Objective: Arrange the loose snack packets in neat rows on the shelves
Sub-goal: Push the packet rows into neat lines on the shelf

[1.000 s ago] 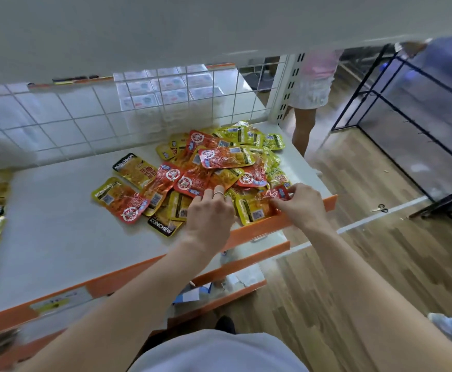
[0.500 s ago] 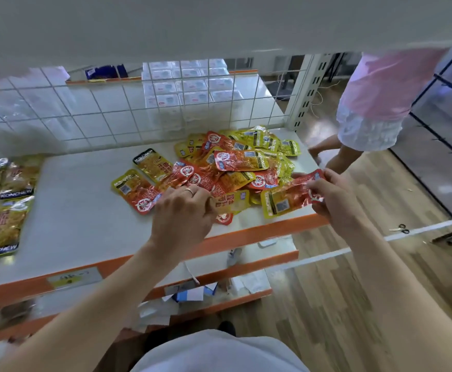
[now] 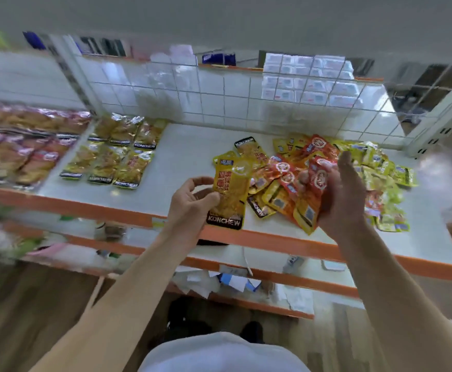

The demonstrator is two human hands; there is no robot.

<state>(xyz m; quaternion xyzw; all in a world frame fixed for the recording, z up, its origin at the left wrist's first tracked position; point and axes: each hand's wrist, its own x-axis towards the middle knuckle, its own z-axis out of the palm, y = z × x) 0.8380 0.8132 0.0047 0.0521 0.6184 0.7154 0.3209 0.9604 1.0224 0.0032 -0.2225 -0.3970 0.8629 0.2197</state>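
A: How many packets are in the hands?

B: The left hand [image 3: 192,202] pinches one yellow packet [image 3: 231,189] by its left edge, upright over the near edge of the shelf [image 3: 187,157]. The right hand [image 3: 343,194] grips a bundle of red packets [image 3: 316,181] just right of it. There are at least two, but they overlap and I cannot count them.

A: And laid out?

B: Six laid-out packets [image 3: 112,154], all yellow, in two rows of three at the left of the shelf, well apart from the hands.

A: The loose ones?

B: One heap [image 3: 286,159] at the right, with red, orange and yellow-green mixed. It is too overlapped and smeared to count, and both hands cover part of it.

A: What else is hard to read?

B: Further left lie pink packets [image 3: 26,146], blurred and cut off by the frame edge. The white boxes [image 3: 308,81] behind the wire grid [image 3: 219,98] are hazy. The lowest shelf [image 3: 273,308] holds papers [image 3: 200,285], partly hidden by the arms.
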